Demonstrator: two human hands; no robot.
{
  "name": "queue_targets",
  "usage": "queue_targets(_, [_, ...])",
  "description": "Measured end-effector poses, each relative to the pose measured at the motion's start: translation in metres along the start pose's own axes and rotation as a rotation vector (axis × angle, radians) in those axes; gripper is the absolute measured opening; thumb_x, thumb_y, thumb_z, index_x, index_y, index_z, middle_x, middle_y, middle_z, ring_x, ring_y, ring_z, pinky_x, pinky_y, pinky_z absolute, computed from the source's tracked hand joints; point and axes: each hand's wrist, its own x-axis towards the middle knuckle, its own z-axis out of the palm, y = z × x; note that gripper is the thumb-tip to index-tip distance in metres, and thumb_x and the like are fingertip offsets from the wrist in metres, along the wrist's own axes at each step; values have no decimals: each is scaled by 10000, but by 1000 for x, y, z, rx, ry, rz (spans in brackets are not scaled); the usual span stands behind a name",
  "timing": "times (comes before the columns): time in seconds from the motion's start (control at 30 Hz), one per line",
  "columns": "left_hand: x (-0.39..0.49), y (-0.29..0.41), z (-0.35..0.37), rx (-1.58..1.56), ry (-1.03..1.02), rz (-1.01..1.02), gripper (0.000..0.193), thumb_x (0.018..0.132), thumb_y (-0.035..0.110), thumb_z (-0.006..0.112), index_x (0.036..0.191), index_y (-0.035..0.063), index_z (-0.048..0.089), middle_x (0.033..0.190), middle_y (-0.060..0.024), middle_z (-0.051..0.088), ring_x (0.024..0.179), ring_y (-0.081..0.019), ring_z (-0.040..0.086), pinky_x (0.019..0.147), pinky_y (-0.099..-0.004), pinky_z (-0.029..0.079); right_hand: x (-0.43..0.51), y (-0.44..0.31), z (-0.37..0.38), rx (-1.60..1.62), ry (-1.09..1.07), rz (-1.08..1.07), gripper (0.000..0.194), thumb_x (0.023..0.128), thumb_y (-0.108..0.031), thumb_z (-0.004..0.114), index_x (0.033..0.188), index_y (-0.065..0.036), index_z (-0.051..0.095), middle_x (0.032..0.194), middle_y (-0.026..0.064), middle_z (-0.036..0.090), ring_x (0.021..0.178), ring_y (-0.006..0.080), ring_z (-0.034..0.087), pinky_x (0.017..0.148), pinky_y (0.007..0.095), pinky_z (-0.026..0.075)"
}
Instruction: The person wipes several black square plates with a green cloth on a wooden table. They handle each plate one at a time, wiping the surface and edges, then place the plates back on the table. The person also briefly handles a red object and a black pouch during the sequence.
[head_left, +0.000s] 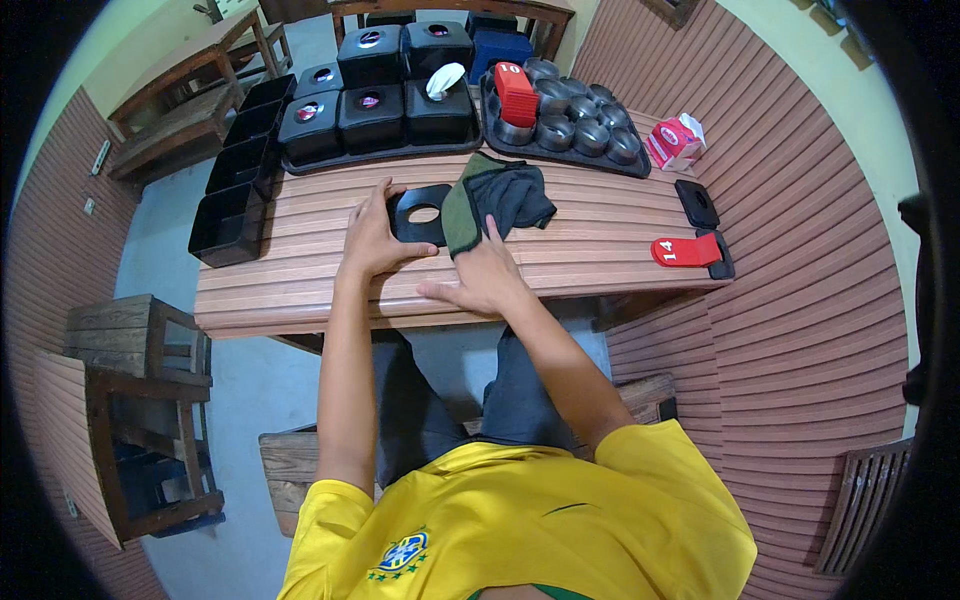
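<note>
A flat black tissue-box lid (406, 232) with an oval hole lies on the wood-slat table top in front of me. My left hand (369, 234) holds the lid by its left side, with the fingers at the far edge and the thumb along the near edge. A dark grey and green cloth (510, 196) covers the lid's right end. My right hand (484, 270) has its fingers partly under the near edge of that cloth and holds it against the lid; the thumb points left, apart from the lid.
Black tissue boxes (371, 112) stand on a tray at the back, beside open black bins (229, 217). Another tray (641, 166) carries round metal ashtrays (555, 131) and stacked red number signs (514, 94). At right are a pink-and-white packet (676, 141), another black lid (696, 202) and a red sign (684, 251).
</note>
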Motion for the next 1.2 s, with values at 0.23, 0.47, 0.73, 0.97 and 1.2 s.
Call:
queue_targets(0.23, [2, 0, -3, 48, -27, 33, 1447, 524, 507, 1084, 1670, -17, 372, 1555, -175, 666, 1479, -423, 566, 1281, -513, 370, -15, 0, 4, -12, 22, 0, 1329, 905, -937, 565, 1677, 120, 337, 1689, 335, 459, 1585, 469, 436, 1362, 662, 173])
queue_targets(0.47, [3, -5, -2, 57, -47, 17, 1438, 518, 481, 1082, 1669, -17, 379, 1566, -169, 661, 1490, -421, 558, 1292, -522, 353, 64, 20, -7, -27, -227, 59, 1172, 968, -943, 418, 1318, 130, 734, 1429, 383, 670, 1506, 490, 517, 1348, 659, 168])
queue_targets(0.73, [1, -1, 0, 26, -2, -26, 1402, 483, 492, 1078, 1633, -2, 447, 1520, -176, 695, 1475, -411, 571, 1278, -518, 366, 89, 22, -18, 35, -258, 113, 1181, 962, -962, 392, 1093, 133, 816, 1309, 405, 710, 1427, 514, 574, 1346, 663, 164])
queue_targets(0.97, [-3, 9, -2, 33, 4, -53, 1391, 505, 444, 1087, 1644, 1, 423, 1532, -163, 687, 1452, -422, 580, 1265, -497, 398, 8, 9, -1, 0, -18, -38, 1234, 931, -957, 485, 1495, 134, 608, 1583, 367, 561, 1515, 506, 499, 1358, 671, 157])
queue_targets(1.2, [0, 8, -4, 39, -15, -24, 1390, 487, 490, 1085, 1625, 15, 444, 1539, -146, 682, 1502, -397, 549, 1291, -511, 342, -32, -11, 2, -31, 9, 12, 1365, 877, -947, 595, 1663, 142, 348, 1698, 332, 442, 1592, 469, 420, 1350, 692, 179])
